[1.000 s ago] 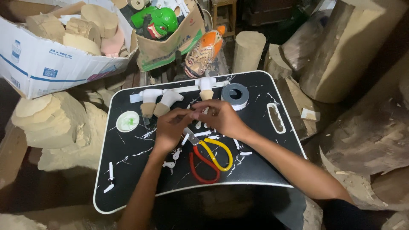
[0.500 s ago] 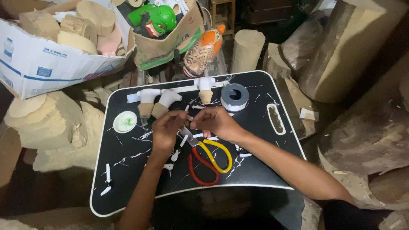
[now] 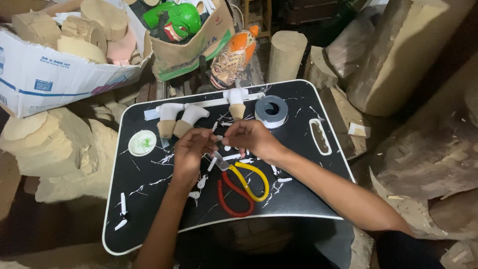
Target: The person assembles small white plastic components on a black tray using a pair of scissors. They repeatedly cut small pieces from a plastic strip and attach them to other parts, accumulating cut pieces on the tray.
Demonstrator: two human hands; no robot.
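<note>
**Midway: small white piece worked between both hands**

Evidently unfinished; the left hand [image 3: 191, 149] and right hand [image 3: 251, 139] pinch one small white peg-like piece [image 3: 219, 144] above the black lap tray [image 3: 144, 199]; three white-topped wooden figures [image 3: 169, 119] stand behind; one grey tape roll [image 3: 271, 110], one red-and-yellow-handled snips [image 3: 244, 187], several loose white pegs [image 3: 122, 204] remain unpicked.

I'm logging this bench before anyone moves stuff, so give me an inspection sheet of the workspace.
Surface: black tray, white-edged, streaked with white marks.
Job's things: small white piece between both hands; white sticks strewn nearby.
Clutter: red and yellow-handled scissors, grey tape roll, round white lid, three white-topped wooden pieces.
Grips: left hand and right hand meet over the tray; fingertip grip too small to tell.
Cables: nothing seen.
Surroundings: wood blocks, cardboard box, green mask.
</note>
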